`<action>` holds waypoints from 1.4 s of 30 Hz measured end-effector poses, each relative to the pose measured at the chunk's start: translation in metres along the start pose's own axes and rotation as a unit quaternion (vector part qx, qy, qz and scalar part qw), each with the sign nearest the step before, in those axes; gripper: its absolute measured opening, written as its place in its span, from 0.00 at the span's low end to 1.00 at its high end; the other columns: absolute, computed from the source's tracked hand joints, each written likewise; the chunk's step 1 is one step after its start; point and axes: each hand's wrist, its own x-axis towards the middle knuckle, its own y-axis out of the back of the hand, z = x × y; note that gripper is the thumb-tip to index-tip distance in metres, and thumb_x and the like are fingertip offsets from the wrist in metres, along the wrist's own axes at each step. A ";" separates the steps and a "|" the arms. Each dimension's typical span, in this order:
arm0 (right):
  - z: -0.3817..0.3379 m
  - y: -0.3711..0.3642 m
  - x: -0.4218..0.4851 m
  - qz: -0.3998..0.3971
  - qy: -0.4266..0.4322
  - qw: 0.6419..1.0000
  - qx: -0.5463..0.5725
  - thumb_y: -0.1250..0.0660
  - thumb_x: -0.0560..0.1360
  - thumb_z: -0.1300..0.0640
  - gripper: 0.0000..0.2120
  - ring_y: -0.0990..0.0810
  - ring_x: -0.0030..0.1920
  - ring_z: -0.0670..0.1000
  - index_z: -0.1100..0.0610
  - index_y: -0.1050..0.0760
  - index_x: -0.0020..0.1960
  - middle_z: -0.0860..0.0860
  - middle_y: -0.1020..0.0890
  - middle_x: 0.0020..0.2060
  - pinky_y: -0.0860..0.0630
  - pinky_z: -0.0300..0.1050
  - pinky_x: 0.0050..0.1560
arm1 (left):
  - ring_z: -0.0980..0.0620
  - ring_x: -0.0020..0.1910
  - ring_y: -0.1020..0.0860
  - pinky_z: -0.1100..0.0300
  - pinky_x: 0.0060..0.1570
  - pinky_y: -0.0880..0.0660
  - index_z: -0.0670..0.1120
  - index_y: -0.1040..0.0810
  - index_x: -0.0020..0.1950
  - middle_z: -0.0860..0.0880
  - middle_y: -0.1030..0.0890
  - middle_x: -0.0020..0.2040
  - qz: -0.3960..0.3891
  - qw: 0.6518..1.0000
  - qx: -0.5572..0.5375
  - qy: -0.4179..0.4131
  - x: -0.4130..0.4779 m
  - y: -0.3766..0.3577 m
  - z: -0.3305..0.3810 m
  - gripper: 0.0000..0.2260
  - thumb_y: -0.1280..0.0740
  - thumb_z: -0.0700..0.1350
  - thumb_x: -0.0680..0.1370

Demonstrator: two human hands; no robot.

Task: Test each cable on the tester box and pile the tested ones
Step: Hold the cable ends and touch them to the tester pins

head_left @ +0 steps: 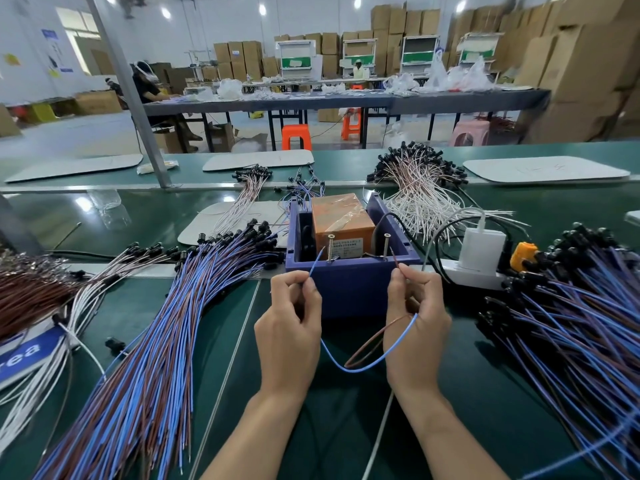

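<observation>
Since the cable [360, 368] looks light and limp, left grip [289, 327] and right grip [415, 327] pinch it near each tip.

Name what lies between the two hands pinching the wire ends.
Head view: the purple front wall of the tester box, between left hand and right hand; the cable loop sags below it.

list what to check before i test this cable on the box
1. Blue wire end pinched in left hand: ok.
2. Brown wire end pinched in right hand: ok.
3. Both tips touching the screws: cannot tell, very close.
4. Cable loop free of the side piles: ok.
5. Tester box powered: cannot tell.
</observation>
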 end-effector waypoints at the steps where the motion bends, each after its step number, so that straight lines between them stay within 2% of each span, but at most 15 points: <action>1: 0.000 0.000 0.000 0.000 0.001 1.000 -0.002 0.35 0.82 0.54 0.01 0.20 0.40 0.39 0.48 0.25 0.52 0.33 0.20 0.42 0.28 0.27 0.40 | 0.55 0.31 0.26 0.63 0.31 0.32 0.56 0.32 0.52 0.57 0.21 0.40 0.000 1.000 0.001 -0.001 0.000 -0.001 0.000 0.02 0.39 0.51 0.84; 6: 0.003 0.000 0.001 0.010 -0.003 1.000 -0.010 0.35 0.82 0.52 0.02 0.21 0.38 0.42 0.48 0.25 0.52 0.37 0.19 0.45 0.27 0.32 0.38 | 0.52 0.31 0.25 0.53 0.30 0.27 0.56 0.31 0.52 0.57 0.21 0.40 -0.003 1.000 -0.008 0.000 -0.001 0.001 0.001 0.02 0.40 0.53 0.83; 10: 0.002 0.000 0.001 0.001 0.001 1.000 -0.014 0.36 0.82 0.51 0.01 0.21 0.37 0.42 0.46 0.26 0.51 0.37 0.20 0.43 0.29 0.29 0.37 | 0.52 0.31 0.26 0.51 0.30 0.27 0.56 0.31 0.52 0.57 0.22 0.39 -0.007 1.000 -0.010 -0.001 -0.001 0.000 0.002 0.02 0.39 0.52 0.82; 13: 0.001 0.001 0.001 -0.002 0.008 1.000 -0.013 0.36 0.82 0.51 0.02 0.21 0.37 0.41 0.44 0.26 0.51 0.36 0.20 0.42 0.30 0.27 0.37 | 0.52 0.30 0.26 0.50 0.29 0.26 0.55 0.30 0.53 0.55 0.23 0.33 -0.011 1.000 -0.008 -0.007 -0.001 0.000 0.001 0.01 0.38 0.50 0.82; 19: 0.003 0.000 0.001 -0.007 0.024 1.000 -0.014 0.37 0.82 0.47 0.01 0.21 0.36 0.43 0.41 0.27 0.51 0.40 0.20 0.41 0.31 0.28 0.35 | 0.54 0.29 0.28 0.53 0.29 0.28 0.54 0.30 0.52 0.57 0.24 0.32 -0.012 1.000 -0.009 -0.016 -0.001 0.000 0.002 0.01 0.38 0.49 0.83; 22: 0.007 -0.001 0.000 -0.004 0.026 0.999 -0.028 0.38 0.82 0.46 0.02 0.21 0.36 0.45 0.39 0.28 0.51 0.41 0.20 0.40 0.29 0.32 0.35 | 0.54 0.28 0.29 0.52 0.30 0.28 0.55 0.31 0.52 0.57 0.25 0.30 -0.008 1.000 0.003 -0.016 0.000 -0.001 0.003 0.03 0.37 0.48 0.83; 26: 0.008 -0.003 0.000 0.008 0.021 0.999 -0.043 0.37 0.82 0.46 0.06 0.22 0.33 0.47 0.33 0.29 0.50 0.43 0.21 0.34 0.26 0.40 0.35 | 0.54 0.28 0.31 0.50 0.31 0.27 0.56 0.32 0.51 0.57 0.27 0.29 -0.008 1.000 0.010 -0.014 -0.001 -0.001 0.005 0.03 0.38 0.49 0.82; 34: 0.006 0.001 -0.001 -0.018 0.018 0.999 -0.027 0.37 0.82 0.49 0.01 0.19 0.38 0.45 0.44 0.27 0.52 0.44 0.19 0.37 0.25 0.40 0.38 | 0.56 0.28 0.30 0.52 0.31 0.28 0.56 0.32 0.51 0.57 0.27 0.29 -0.009 1.000 0.007 -0.019 -0.001 -0.001 0.005 0.04 0.38 0.49 0.82; 39: 0.006 -0.001 -0.001 -0.008 0.012 0.999 -0.030 0.37 0.82 0.47 0.02 0.20 0.36 0.46 0.39 0.29 0.51 0.42 0.20 0.34 0.26 0.38 0.36 | 0.55 0.27 0.31 0.51 0.31 0.28 0.56 0.32 0.51 0.57 0.27 0.29 -0.012 1.000 0.004 -0.016 -0.001 -0.001 0.006 0.03 0.38 0.48 0.82; 42: 0.006 -0.002 -0.001 -0.006 0.006 1.000 -0.030 0.38 0.82 0.46 0.01 0.20 0.36 0.46 0.40 0.28 0.51 0.41 0.19 0.35 0.26 0.37 0.36 | 0.56 0.27 0.31 0.51 0.30 0.28 0.55 0.31 0.51 0.58 0.28 0.29 -0.011 1.000 0.005 -0.014 -0.001 -0.001 0.005 0.04 0.37 0.47 0.82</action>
